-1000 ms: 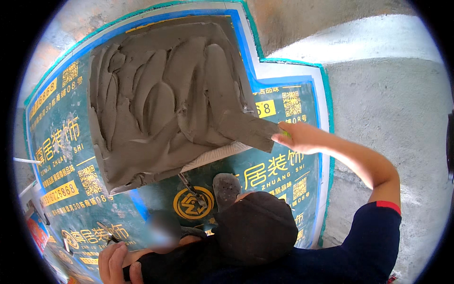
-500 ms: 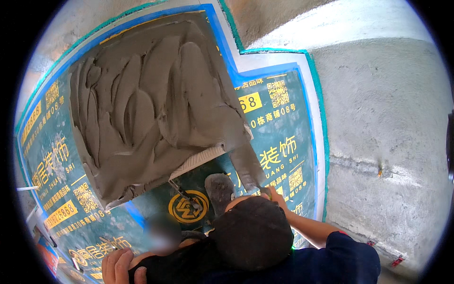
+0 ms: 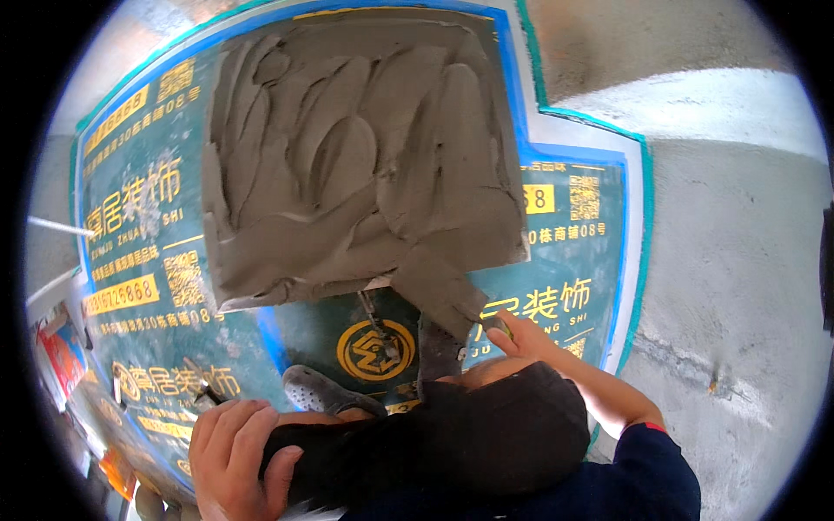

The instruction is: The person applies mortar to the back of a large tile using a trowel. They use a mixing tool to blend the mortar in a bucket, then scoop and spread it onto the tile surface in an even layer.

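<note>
A square slab [image 3: 365,165] coated thickly with grey mortar lies on printed green floor sheeting [image 3: 143,234]. The mortar has ridges and swirls; a pale bit of slab edge shows at the near side. My right hand [image 3: 519,337] is closed round the handle of a trowel. Its flat blade [image 3: 439,291], smeared with mortar, touches the slab's near edge, right of the middle. My left hand [image 3: 234,451] rests on my dark-trousered left knee, fingers over it and thumb apart, holding nothing.
My grey clogs [image 3: 326,391] stand on the sheeting close to the slab. A thin mortar-smeared metal piece [image 3: 369,304] juts out by the near edge. Blue tape [image 3: 573,154] borders the sheeting; bare concrete [image 3: 730,252] lies to the right. Blurry red and orange items [image 3: 61,352] are at the left.
The view has shifted, with the slab now further right in it. My trowel has moved left along the near edge, where mortar now covers most of the ribbed strip. My left hand stays on the knee.
</note>
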The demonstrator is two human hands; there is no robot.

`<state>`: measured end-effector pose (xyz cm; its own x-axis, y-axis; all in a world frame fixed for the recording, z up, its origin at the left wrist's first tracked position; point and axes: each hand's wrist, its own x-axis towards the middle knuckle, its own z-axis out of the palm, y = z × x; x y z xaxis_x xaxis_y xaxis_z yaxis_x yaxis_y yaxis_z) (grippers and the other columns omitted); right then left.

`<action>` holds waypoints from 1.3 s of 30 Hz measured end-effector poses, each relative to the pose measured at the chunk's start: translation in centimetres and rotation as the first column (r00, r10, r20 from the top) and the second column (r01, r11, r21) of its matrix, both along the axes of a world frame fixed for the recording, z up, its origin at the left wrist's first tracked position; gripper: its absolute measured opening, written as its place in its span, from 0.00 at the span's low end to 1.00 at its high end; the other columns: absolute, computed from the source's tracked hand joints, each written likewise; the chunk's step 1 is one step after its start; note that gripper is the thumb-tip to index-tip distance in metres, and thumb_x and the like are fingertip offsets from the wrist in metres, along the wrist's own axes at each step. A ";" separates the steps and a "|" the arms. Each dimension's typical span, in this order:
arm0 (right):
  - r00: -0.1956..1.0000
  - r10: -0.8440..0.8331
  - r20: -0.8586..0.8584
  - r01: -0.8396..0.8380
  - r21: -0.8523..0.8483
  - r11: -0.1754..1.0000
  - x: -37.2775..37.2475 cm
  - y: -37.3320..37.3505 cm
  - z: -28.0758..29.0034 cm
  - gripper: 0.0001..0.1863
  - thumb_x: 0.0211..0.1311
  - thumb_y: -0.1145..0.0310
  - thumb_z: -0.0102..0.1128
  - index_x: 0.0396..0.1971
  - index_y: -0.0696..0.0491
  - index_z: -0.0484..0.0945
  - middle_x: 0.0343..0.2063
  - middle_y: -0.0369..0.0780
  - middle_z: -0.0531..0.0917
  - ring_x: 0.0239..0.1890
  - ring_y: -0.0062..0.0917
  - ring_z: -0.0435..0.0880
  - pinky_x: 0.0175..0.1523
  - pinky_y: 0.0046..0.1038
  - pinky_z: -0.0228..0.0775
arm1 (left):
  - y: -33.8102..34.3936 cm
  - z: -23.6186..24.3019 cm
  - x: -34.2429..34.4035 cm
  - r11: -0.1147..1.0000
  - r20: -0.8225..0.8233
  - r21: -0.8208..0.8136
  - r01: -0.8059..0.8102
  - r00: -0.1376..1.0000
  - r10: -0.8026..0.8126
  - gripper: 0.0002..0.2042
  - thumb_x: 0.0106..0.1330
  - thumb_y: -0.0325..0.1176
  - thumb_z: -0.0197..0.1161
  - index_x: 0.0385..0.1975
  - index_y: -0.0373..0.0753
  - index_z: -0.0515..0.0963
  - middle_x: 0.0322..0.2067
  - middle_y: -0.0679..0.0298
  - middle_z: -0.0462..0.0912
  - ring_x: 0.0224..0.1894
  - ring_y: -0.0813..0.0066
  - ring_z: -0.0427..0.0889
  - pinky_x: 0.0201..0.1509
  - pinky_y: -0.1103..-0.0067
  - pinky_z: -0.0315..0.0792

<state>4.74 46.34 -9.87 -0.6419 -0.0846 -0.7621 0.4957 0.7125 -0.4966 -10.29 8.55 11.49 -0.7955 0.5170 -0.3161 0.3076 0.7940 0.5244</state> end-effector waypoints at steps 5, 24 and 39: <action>0.951 0.308 0.034 -0.308 0.006 0.951 -2.6 1.4 1.9 0.29 0.64 0.42 0.46 0.49 0.54 0.68 0.25 0.55 0.79 0.31 0.52 0.80 0.35 0.45 0.69 | -0.6 -0.1 0.9 0.999 -0.009 0.035 -0.023 1.000 0.024 0.16 0.54 0.28 0.66 0.42 0.34 0.76 0.40 0.51 0.78 0.43 0.51 0.76 0.48 0.65 0.68; 0.875 0.483 0.021 -0.464 -0.245 0.851 -9.7 -8.0 2.2 0.26 0.65 0.43 0.43 0.42 0.54 0.66 0.26 0.58 0.78 0.34 0.56 0.77 0.39 0.49 0.67 | -1.7 -0.5 2.2 0.995 -0.094 0.057 0.077 0.993 -0.072 0.20 0.49 0.39 0.68 0.40 0.35 0.76 0.37 0.56 0.80 0.38 0.56 0.78 0.41 0.67 0.72; 0.849 0.527 -0.040 -0.501 -0.378 0.778 -12.9 -15.6 2.0 0.28 0.66 0.45 0.43 0.45 0.59 0.62 0.34 0.58 0.78 0.39 0.56 0.76 0.42 0.47 0.66 | -2.8 0.8 3.7 0.999 -0.081 0.012 0.051 0.995 -0.050 0.19 0.50 0.39 0.68 0.40 0.36 0.76 0.37 0.57 0.79 0.39 0.55 0.77 0.43 0.66 0.70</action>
